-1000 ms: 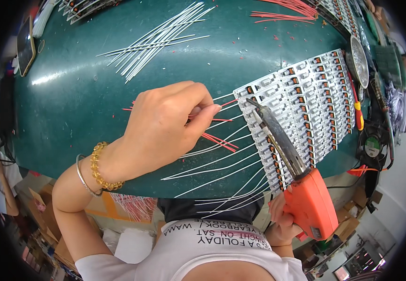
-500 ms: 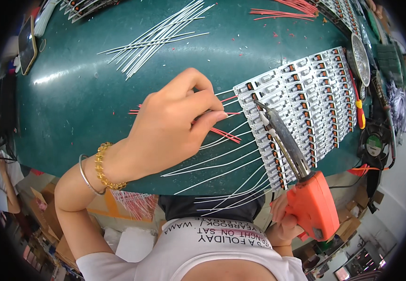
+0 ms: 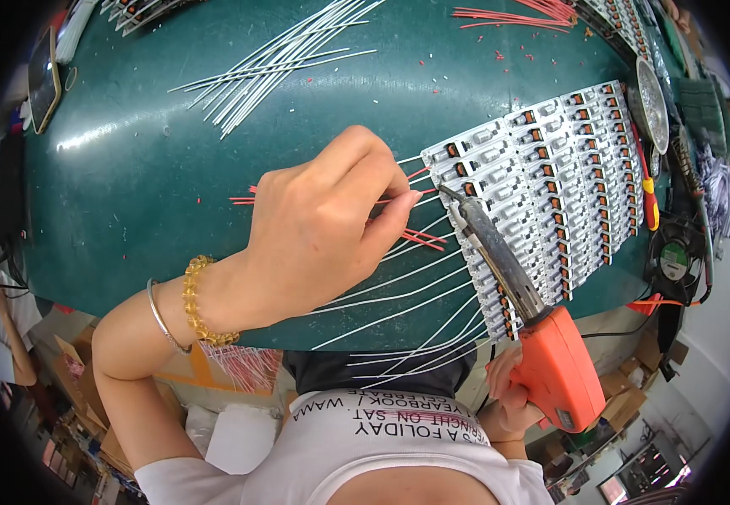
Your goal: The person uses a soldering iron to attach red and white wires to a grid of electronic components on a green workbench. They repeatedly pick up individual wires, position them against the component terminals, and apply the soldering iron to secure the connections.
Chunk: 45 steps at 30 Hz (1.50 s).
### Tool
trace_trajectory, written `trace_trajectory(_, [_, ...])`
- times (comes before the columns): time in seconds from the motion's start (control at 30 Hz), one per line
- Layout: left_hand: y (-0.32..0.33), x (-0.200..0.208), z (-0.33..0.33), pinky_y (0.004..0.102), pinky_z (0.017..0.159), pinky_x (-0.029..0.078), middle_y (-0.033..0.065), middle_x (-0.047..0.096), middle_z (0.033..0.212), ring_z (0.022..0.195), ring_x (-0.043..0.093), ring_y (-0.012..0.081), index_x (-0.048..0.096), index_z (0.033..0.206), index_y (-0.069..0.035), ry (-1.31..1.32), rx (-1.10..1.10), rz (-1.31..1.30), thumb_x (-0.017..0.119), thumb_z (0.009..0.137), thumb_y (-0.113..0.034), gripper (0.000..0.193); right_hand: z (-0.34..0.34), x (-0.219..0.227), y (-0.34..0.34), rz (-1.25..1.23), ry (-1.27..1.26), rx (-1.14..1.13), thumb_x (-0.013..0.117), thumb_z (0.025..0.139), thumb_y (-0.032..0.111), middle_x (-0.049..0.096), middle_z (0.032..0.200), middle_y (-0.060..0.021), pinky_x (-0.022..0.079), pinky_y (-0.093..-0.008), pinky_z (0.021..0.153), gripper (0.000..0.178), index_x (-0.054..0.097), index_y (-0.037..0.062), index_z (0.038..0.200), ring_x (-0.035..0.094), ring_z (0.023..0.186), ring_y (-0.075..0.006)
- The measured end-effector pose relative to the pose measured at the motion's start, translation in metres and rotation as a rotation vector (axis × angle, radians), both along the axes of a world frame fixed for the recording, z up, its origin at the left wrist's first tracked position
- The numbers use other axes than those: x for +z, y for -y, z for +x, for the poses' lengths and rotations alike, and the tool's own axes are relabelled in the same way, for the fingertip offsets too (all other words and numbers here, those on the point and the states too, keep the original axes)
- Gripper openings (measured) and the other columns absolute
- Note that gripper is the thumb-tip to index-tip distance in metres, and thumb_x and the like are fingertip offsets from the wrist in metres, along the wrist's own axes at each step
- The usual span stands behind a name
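My left hand [image 3: 323, 223] is closed in a pinch on a thin red wire [image 3: 429, 192], whose end reaches the left edge of a panel of small circuit boards [image 3: 541, 172]. More loose red wires [image 3: 242, 200] stick out from under this hand. My right hand [image 3: 509, 400] grips an orange soldering gun [image 3: 562, 366]. The gun's dark tip touches or nearly touches the panel's left edge, close to that wire end. Several white wires [image 3: 398, 316] trail from the same edge toward my body. My left palm hides part of the wires.
A bundle of white wires [image 3: 276, 67] lies at the far middle of the green table [image 3: 129, 194]. Red wires [image 3: 520, 15] lie at the far right. To the panel's right are a metal dish [image 3: 649, 105], a screwdriver [image 3: 651, 206] and a small fan [image 3: 674, 259]. A phone [image 3: 43, 80] is far left.
My left fingertips have moved slightly right, closer to the panel edge. The soldering tip has shifted left and a little down, from over the boards to the edge by the red wire.
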<state>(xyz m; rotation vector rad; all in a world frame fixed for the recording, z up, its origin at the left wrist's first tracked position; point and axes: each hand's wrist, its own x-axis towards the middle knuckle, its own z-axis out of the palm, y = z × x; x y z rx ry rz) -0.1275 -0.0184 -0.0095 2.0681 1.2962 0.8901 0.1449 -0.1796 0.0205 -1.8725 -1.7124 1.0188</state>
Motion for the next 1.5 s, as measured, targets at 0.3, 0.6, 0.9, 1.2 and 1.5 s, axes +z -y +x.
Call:
trace_trajectory(0.3, [0.000,-0.001,0.000,0.0255,0.051,0.048,0.0080,0.061,0.081,0.061,0.060,0.0158,0.060,0.080,-0.001,0.033,-0.001,0.013,0.072,0.076,0.002,0.013,-0.002,-0.008,0.013,-0.059,-0.275,-0.281,0.066,0.063,0.024,0.058,0.068,-0.0025,0.037,-0.0378,0.062,0.012,0.061,0.0141,0.069,0.053,0.063,-0.0281])
trace_trajectory(0.6, [0.001,-0.004,0.001,0.0251,0.051,0.049,0.0076,0.061,0.081,0.061,0.061,0.0155,0.060,0.079,-0.002,0.009,-0.007,0.043,0.073,0.076,0.001,0.014,0.002,-0.003,0.006,-0.007,-0.184,-0.067,0.067,0.069,0.026,0.055,0.064,-0.0001,0.035,-0.0355,0.055,0.019,0.059,0.0111,0.077,0.050,0.055,-0.0225])
trace_trajectory(0.9, [0.001,-0.004,0.003,0.0248,0.050,0.049,0.0066,0.061,0.081,0.060,0.061,0.0153,0.060,0.078,-0.002,-0.037,-0.008,0.097,0.073,0.075,0.001,0.014,0.011,-0.030,0.034,0.213,-0.187,-0.186,0.068,0.080,0.048,0.048,0.055,0.0000,0.040,-0.0264,0.047,0.064,0.050,-0.0056,0.112,0.047,0.045,-0.0128])
trace_trajectory(1.2, [0.001,-0.005,0.005,0.0250,0.050,0.049,0.0066,0.061,0.081,0.059,0.061,0.0154,0.060,0.078,-0.001,-0.036,-0.003,0.111,0.073,0.074,0.002,0.014,-0.022,-0.004,0.003,0.098,-0.452,-0.262,0.064,0.079,0.045,0.050,0.063,-0.0019,0.043,-0.0276,0.052,0.064,0.049,-0.0063,0.114,0.049,0.053,-0.0149])
trace_trajectory(1.5, [0.002,0.001,0.005,0.0252,0.053,0.049,0.0084,0.060,0.087,0.062,0.060,0.0145,0.062,0.080,-0.001,0.002,0.000,0.051,0.073,0.075,0.002,0.012,0.007,-0.027,0.020,0.214,-0.296,-0.058,0.063,0.079,0.052,0.046,0.055,0.0007,0.040,-0.0271,0.048,0.071,0.046,-0.0060,0.117,0.045,0.047,-0.0130])
